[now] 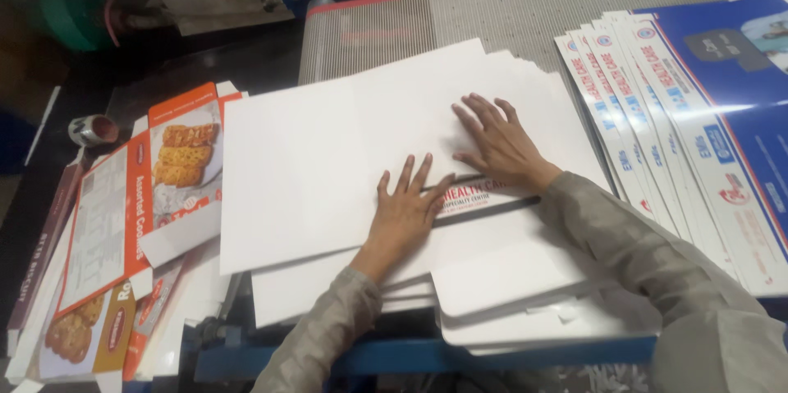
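A stack of large white card sheets lies blank side up on a blue-framed machine table. My left hand rests flat on the top sheets, fingers spread. My right hand presses flat on the sheets a little farther back and to the right. Between the two hands a printed strip of a lower sheet shows through a gap. Neither hand grips anything.
Fanned printed sheets in blue and white lie to the right. Flat orange biscuit cartons are piled at the left. A ribbed grey feed surface lies behind the stack. A small tape roll sits far left.
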